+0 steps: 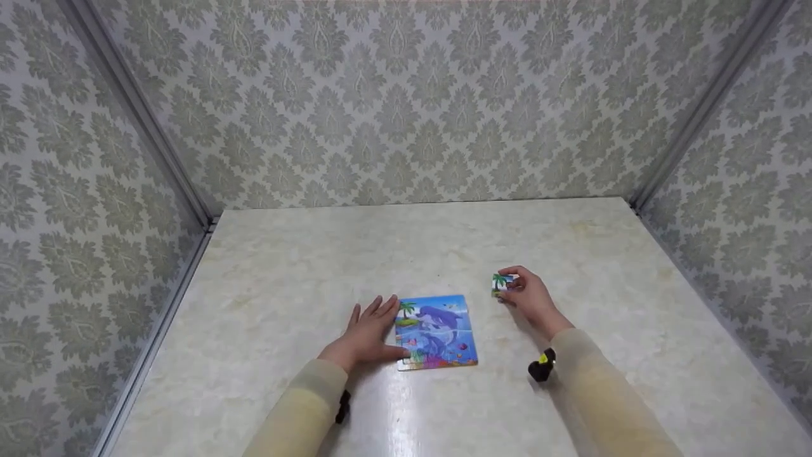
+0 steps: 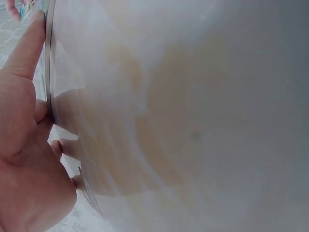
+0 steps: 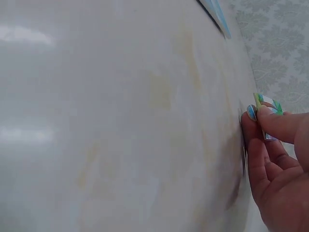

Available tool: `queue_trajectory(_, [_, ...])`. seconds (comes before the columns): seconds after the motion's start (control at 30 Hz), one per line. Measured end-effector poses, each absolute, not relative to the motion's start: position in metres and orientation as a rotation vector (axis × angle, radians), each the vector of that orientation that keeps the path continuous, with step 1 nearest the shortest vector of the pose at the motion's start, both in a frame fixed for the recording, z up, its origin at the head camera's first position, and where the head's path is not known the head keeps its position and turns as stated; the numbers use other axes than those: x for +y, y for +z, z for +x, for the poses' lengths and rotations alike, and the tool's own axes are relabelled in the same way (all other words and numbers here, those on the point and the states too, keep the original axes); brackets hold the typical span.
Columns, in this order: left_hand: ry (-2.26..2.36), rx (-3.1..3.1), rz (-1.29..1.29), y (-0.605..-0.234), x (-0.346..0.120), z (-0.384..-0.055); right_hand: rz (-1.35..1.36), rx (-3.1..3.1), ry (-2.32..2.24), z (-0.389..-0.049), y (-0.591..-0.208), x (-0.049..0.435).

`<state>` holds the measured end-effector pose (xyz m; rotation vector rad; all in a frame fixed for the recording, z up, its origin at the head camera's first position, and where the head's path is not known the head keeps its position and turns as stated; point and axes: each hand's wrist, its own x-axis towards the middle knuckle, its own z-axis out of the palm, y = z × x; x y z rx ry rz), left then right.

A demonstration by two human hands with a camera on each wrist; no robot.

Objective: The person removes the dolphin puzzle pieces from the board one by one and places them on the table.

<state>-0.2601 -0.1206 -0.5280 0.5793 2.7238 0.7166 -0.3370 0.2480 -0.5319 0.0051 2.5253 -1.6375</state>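
Note:
A square dolphin jigsaw puzzle lies flat on the table, showing a palm islet, blue sea and coral. My left hand rests at its left side with fingers spread. The thumb lies over the lower left corner, and the index fingertip is right at the upper left edge. In the left wrist view that hand overlaps the puzzle's thin edge. To the right of the puzzle, my right hand pinches a small jigsaw piece printed with a green palm tree. The right wrist view has this piece between thumb and fingers.
The pale marbled table reaches back to a patterned wall, with matching walls on both sides. A dark device with a yellow spot is at the right wrist; another dark device shows at the left wrist.

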Motion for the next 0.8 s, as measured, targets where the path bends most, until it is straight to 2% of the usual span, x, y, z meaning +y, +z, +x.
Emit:
queue_trajectory(0.37, [0.707, 2.721, 0.565, -0.5283, -0.1210, -0.2603, -0.046, 2.691, -1.300, -0.3434, -0.5321, 0.2463])
queue_trajectory(0.63, [0.721, 2.724, 0.557, -0.5274, -0.1218, -0.2606, -0.057, 2.772, -1.254, -0.3431, -0.5336, 0.2471])
queue_trajectory(0.8, [0.708, 2.719, 0.557, -0.5297, -0.1206, -0.2619, 0.021, 2.734, -1.413, -0.3390, -0.5317, 0.2448])
